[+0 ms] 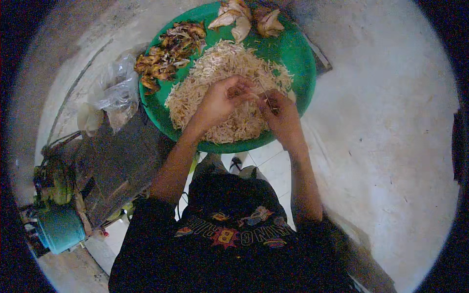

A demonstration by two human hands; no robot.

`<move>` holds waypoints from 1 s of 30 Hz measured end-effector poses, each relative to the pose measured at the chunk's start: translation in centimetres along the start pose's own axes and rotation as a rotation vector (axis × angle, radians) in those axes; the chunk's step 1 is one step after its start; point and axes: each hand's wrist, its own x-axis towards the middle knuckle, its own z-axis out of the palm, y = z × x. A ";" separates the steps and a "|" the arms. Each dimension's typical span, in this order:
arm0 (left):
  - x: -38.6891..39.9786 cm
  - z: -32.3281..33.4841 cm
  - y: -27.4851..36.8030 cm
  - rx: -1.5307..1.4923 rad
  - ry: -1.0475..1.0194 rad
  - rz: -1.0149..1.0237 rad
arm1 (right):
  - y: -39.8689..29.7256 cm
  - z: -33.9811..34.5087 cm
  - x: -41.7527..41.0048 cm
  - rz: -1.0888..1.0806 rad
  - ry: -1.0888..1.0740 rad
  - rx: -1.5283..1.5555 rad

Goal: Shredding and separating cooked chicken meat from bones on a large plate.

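A round green plastic tray [309,78] is before me, with a broad heap of pale shredded meat [227,60], probably chicken, in its middle. Over the heap, my left hand [223,99] has its fingers curled together at the tips, slightly blurred. Close to its right is my right hand [282,111], pinching a thin shred of meat [266,94] that runs up between the two hands. Browned skin and bone scraps [170,51] lie piled at the tray's left. Larger chicken pieces [234,18] with browned skin sit at the far rim.
A crumpled clear plastic bag [122,88] rests left of the tray on a dark wooden surface [121,154]. A turquoise container [60,229] stands at the lower left. A pale wall [381,128] rises on the right. White floor tiles [269,161] show below the tray.
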 end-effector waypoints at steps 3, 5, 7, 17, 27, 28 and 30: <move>-0.7 -0.6 1.0 -0.162 0.062 0.045 | -0.8 0.2 0.4 -0.018 -0.037 -0.003; -1.5 -1.6 0.6 -0.140 -0.028 -0.045 | -1.0 0.5 0.6 -0.036 -0.042 0.023; -2.0 -2.3 1.0 -0.115 -0.055 -0.114 | -0.6 1.1 0.7 0.033 -0.050 -0.017; -1.8 -5.3 -0.7 0.706 0.252 0.318 | -1.2 1.8 1.9 0.076 0.123 0.029; -2.6 -2.0 0.3 -0.309 0.195 -0.192 | -3.1 5.1 1.0 0.279 0.016 0.070; -2.9 -1.6 -0.6 -0.361 0.244 -0.180 | -3.5 5.1 0.8 0.281 0.015 0.073; -2.9 -1.6 -1.3 -0.411 0.296 -0.168 | -4.5 4.9 0.4 0.202 0.086 0.151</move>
